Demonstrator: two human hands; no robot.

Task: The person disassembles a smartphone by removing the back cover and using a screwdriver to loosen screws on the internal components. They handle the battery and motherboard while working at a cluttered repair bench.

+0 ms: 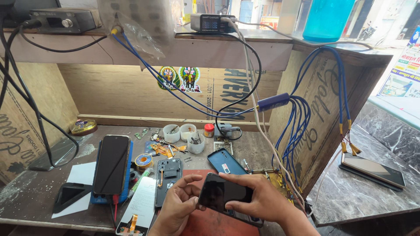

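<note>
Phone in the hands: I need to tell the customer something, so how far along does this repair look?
Done: a phone frame lies opened on the bench, small parts sorted into white cups. In hand: both the left hand and right hand hold a dark-screened phone above a blue back cover. Left: loose flex pieces remain unfitted.

Blue water bottle (327,17) on the shelf, small white cups (183,132) on the cluttered bench (30,192)

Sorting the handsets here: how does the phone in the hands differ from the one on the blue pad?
The held phone is tilted off the bench, gripped by the left hand and right hand; the phone on the blue pad lies flat, untouched, and looks longer. Both show dark, unlit screens.
</note>
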